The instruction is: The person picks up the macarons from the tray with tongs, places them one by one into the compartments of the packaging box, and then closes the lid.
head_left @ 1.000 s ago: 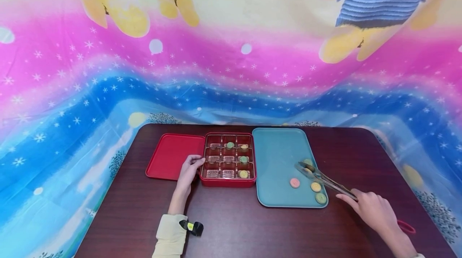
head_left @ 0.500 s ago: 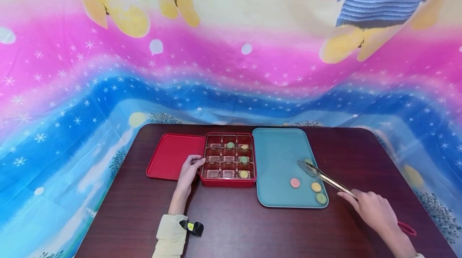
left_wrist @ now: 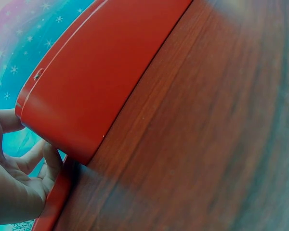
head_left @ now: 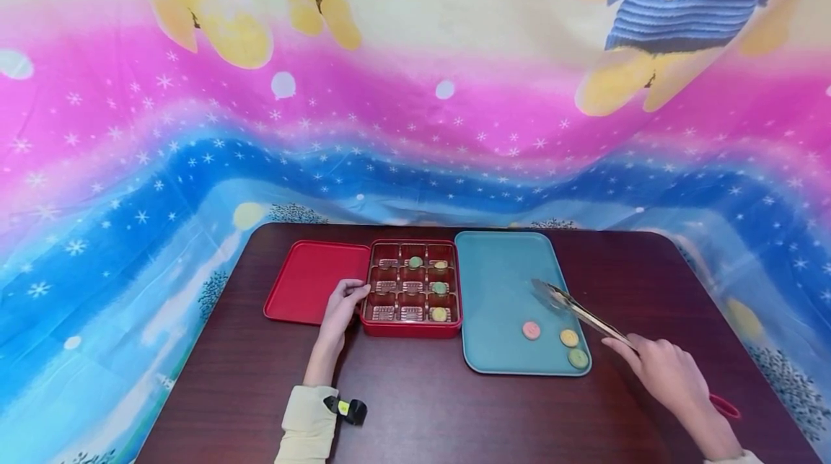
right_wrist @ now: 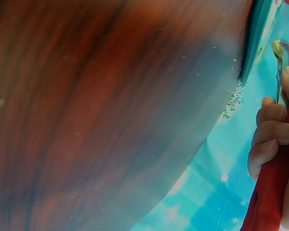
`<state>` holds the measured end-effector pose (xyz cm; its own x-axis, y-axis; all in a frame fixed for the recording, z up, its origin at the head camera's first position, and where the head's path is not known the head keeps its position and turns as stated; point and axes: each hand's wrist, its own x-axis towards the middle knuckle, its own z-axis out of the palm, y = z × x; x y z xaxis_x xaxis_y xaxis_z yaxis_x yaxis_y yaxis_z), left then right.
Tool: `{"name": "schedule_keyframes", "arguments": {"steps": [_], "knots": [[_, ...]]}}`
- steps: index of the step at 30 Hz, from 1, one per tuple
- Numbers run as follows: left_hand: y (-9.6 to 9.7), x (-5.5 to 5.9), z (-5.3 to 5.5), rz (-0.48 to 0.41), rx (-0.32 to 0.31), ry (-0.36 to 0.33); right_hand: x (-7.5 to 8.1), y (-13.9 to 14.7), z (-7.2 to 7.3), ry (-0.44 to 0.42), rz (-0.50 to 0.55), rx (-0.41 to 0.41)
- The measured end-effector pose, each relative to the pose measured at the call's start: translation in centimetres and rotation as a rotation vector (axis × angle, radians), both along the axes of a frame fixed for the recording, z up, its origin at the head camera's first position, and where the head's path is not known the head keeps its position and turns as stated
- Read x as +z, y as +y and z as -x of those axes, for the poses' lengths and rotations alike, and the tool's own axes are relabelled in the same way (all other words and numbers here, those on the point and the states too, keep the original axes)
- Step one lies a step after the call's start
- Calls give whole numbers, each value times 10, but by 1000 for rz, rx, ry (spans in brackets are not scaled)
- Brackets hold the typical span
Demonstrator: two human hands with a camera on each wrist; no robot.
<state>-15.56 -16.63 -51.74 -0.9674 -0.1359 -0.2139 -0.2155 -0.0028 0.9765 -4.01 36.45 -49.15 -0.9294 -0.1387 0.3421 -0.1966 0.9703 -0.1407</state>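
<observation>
The tongs (head_left: pixel 600 321) are held over the right edge of the teal tray (head_left: pixel 500 283), the right hand's (head_left: pixel 669 374) fingers wrapped around them; what is between the tips cannot be told. A pink disc (head_left: pixel 531 330) is seen nearby. Beside the tray, the partitioned box (head_left: pixel 412 330) is touched by the left hand (head_left: pixel 342 309), fingers bent, any grip unclear.

shiny metal tongs (head_left: pixel 596 320), matt teal tray (head_left: pixel 500 291), smooth red box (left_wrist: pixel 91 77), glossy plastic insert (head_left: pixel 412 286), wood-grain worktop (head_left: pixel 415 399), printed cloth backdrop (head_left: pixel 415 125)
</observation>
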Motion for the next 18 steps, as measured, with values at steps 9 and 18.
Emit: {"name": "schedule_keyframes", "arguments": {"steps": [9,18], "knots": [[0,6,-2,3,-4,-9,8,-8,8,14,4,1],[0,-2,1,-1,6,0,16,-21,17,14,15,16]]}}
